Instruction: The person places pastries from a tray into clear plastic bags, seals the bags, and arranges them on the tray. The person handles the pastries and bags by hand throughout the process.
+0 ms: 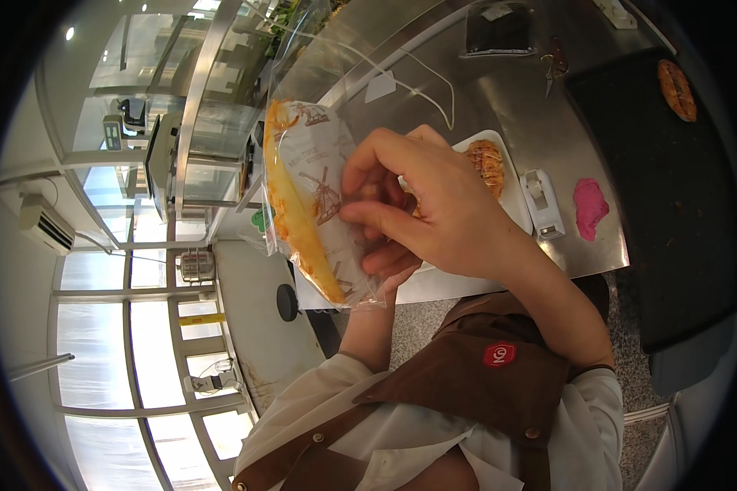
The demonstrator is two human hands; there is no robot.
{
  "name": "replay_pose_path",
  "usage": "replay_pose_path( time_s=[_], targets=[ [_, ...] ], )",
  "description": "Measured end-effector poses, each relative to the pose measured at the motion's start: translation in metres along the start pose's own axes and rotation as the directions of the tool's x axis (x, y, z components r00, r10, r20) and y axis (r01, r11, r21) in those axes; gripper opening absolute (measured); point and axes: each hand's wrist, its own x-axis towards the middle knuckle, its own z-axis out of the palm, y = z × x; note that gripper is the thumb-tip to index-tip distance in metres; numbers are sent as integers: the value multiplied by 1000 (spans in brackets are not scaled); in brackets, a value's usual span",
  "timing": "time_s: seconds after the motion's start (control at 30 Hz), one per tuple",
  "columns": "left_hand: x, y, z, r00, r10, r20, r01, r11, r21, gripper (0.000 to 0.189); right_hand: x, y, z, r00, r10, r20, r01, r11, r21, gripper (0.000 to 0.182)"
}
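A long, golden bread [301, 230] sits in white paper printed with windmills [325, 196], inside a clear plastic bag [304, 67]. My left hand [396, 267], partly hidden behind my right, grips the bag near its lower right side. My right hand [448, 202] is in front, fingers curled and thumb near the index finger at the bag's right edge; whether it pinches the plastic is unclear. Beyond it, a browned pastry [486, 166] lies on a white tray [510, 184], partly covered by my hand.
On the steel table [516, 104] are a white tape dispenser [542, 205], a crumpled pink cloth [590, 208], scissors [553, 66] and a packet of dark sheets [499, 29]. A dark baking tray [657, 202] at the right holds another pastry [676, 91]. A white cord [430, 98] crosses the upper area.
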Motion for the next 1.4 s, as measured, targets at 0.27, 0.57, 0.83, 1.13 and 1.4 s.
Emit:
replay_pose_path(
  time_s=[0.27,0.57,0.83,1.13,1.4],
  targets=[
    [3,6,-20,938,-178,298,187,982,-3,33,-3,-1,-1,997,39,-67,-37,999,35,24],
    [19,9,-48,831,-249,497,277,961,19,34,-11,0,6,983,100,-151,-112,991,-74,16],
    [42,16,-115,854,-248,457,331,937,-111,42,-35,24,9,905,359,-228,-347,933,92,17],
    [17,-52,-70,918,-136,373,67,979,192,53,-87,20,-26,589,782,-203,-535,565,628,56],
    [24,-50,-78,847,-279,452,218,959,183,53,-100,34,-19,551,775,-309,-427,580,694,44]
  ],
)
